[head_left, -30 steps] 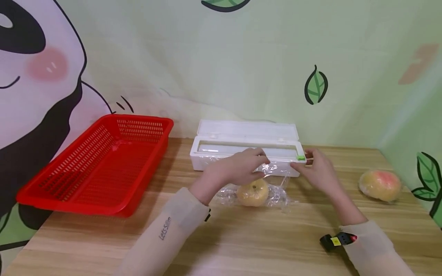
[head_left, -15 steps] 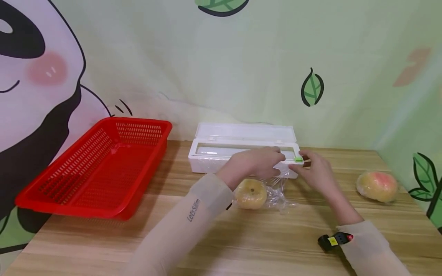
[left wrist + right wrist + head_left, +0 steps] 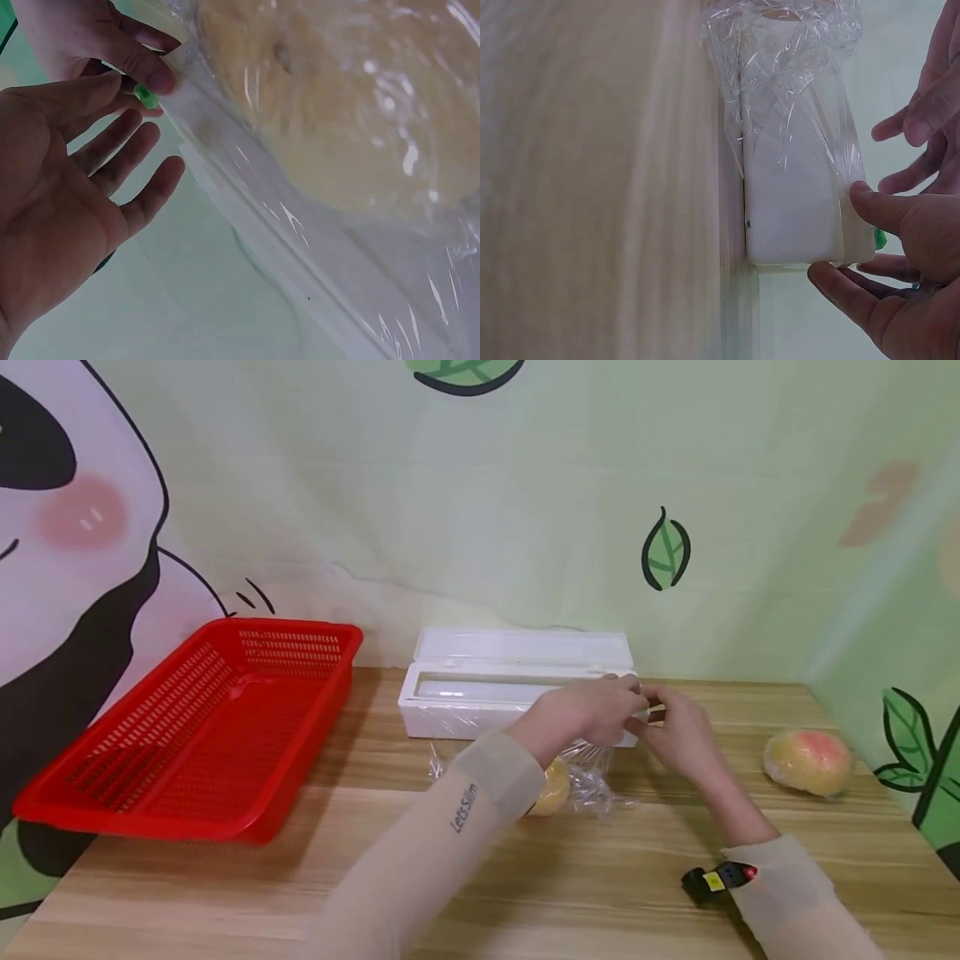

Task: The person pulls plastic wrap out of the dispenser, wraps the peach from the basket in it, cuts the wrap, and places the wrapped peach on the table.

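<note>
In the head view a white cling film dispenser (image 3: 480, 722) stands with its lid (image 3: 525, 647) raised and a film roll (image 3: 480, 691) inside. My right hand (image 3: 682, 735) pinches its right end, thumb on the front face. My left hand (image 3: 592, 710) reaches over that same end, fingers loosely extended by the green slider (image 3: 145, 96). Clear film (image 3: 787, 97) hangs from the dispenser's front edge down around a round yellow fruit (image 3: 553, 789). My left sleeve partly hides this fruit in the head view; up close it fills the left wrist view's upper right.
To the left stands a red plastic basket (image 3: 300, 777) with slotted sides. A film-wrapped yellow and pink fruit (image 3: 808, 762) lies at the right on the wooden table (image 3: 600, 893). Behind the dispenser hangs a printed backdrop (image 3: 510, 527).
My left hand has slid rightward along the dispenser from its middle to the green slider end, its sleeve now covering part of the fruit. My right hand keeps its hold on the end.
</note>
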